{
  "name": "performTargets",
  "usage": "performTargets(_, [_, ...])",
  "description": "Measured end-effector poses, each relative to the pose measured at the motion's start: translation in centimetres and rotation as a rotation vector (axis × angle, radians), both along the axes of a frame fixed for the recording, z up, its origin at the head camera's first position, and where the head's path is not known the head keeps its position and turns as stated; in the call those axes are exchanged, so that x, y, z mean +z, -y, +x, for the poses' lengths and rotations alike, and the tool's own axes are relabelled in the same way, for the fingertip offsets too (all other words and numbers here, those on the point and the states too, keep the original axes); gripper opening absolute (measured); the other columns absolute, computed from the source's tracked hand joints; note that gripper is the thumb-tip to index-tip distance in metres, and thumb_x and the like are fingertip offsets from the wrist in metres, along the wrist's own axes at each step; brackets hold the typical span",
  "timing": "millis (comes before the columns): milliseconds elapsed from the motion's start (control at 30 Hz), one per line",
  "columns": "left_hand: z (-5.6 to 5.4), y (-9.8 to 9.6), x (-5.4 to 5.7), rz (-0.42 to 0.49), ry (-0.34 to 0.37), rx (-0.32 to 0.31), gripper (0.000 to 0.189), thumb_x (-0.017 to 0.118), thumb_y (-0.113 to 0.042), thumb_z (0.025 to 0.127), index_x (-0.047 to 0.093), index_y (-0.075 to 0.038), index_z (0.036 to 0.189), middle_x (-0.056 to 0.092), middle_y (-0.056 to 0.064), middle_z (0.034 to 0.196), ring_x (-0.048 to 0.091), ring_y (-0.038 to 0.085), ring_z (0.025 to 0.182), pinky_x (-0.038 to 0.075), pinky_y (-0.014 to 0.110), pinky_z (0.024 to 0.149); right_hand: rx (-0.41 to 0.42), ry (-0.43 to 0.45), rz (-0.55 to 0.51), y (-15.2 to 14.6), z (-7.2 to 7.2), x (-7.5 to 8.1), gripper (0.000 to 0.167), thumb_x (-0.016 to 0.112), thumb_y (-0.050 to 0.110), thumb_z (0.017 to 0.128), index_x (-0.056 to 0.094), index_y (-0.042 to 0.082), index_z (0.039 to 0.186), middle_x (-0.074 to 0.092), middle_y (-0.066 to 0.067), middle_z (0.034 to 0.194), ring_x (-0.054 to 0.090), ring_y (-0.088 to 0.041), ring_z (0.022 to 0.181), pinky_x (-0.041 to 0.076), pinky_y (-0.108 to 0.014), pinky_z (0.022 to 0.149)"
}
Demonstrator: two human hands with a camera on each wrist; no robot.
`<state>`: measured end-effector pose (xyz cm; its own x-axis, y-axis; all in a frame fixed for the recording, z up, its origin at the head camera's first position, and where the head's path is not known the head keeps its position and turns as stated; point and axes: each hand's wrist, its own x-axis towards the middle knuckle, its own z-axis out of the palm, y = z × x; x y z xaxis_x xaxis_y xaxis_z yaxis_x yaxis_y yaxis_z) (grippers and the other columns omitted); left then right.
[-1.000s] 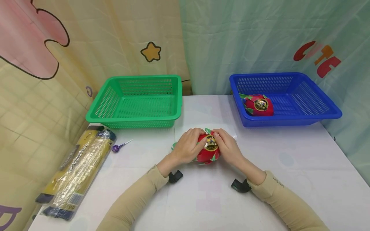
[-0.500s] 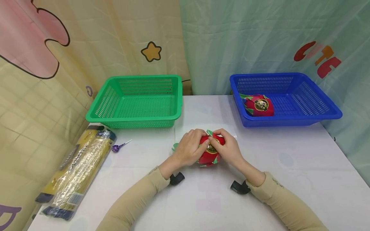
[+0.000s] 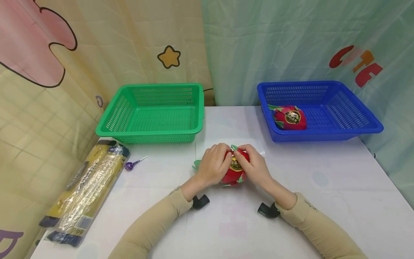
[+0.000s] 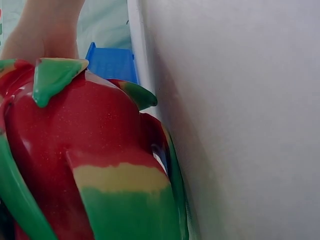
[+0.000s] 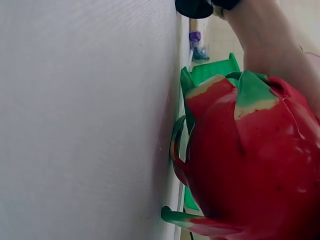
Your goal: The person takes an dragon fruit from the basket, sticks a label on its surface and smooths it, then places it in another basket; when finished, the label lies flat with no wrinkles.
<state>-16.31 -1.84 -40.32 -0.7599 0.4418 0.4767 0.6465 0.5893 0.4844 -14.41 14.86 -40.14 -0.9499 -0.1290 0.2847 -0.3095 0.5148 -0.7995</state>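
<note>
In the head view both hands hold a glossy red dragon fruit (image 3: 233, 175) with green-tipped scales and a round black-and-gold label. My left hand (image 3: 212, 163) grips its left side, the thumb lying over the front beside the label. On the right side my right hand (image 3: 254, 163) grips it, thumb near the label's upper edge. The two thumbs are close together. Both wrist views show the dragon fruit (image 4: 95, 130) large and low over the white surface, with the opposite hand behind it. Several fingers are hidden behind the fruit.
A green basket (image 3: 148, 133) stands at the back left. The blue basket (image 3: 323, 135) at the back right holds another red dragon fruit (image 3: 295, 120) with a label. Long yellow plastic-wrapped packs (image 3: 87, 190) lie along the left edge, beside a purple lollipop (image 3: 129, 166).
Both hands have kept hold of the dragon fruit, which has shifted and turned slightly. My left hand has moved a little to the right, and the right thumb has shifted leftward across the label.
</note>
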Motion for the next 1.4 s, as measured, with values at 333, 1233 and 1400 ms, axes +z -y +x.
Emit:
performTargets(333, [0.1,-0.2,0.3,0.021,0.006,0.012,0.022,0.034,-0.025,0.091,0.051,-0.011,0.092,0.055,-0.002,0.086,0.049,0.013,0.076,0.038,0.027,0.062,0.048,0.013,0.014,-0.5,0.0,0.3,0.023,0.053,0.026,0.095,0.055,0.007,0.108,0.059,-0.008,0.099,0.057,-0.02,0.084,0.051,-0.035,0.068])
performTargets(1233, [0.0,0.3,0.2,-0.007,0.093,-0.027,0.035,0.043,-0.043,0.094,0.051,-0.01,0.102,0.056,-0.001,0.091,0.05,0.011,0.082,0.041,0.028,0.07,0.086,-0.102,0.037,-0.9,-0.6,-0.4,0.032,0.032,0.02,0.104,0.057,0.001,0.108,0.06,-0.009,0.097,0.056,-0.018,0.088,0.049,-0.037,0.075])
performTargets(1400, [-0.1,0.7,0.5,-0.042,0.158,-0.059,0.043,0.049,-0.05,0.089,0.049,-0.011,0.106,0.053,-0.003,0.092,0.047,0.008,0.081,0.04,0.027,0.07,0.157,-0.021,0.039,-1.4,-0.7,0.1,0.033,0.034,0.025,0.103,0.054,0.002,0.115,0.06,-0.011,0.107,0.056,-0.023,0.1,0.047,-0.045,0.086])
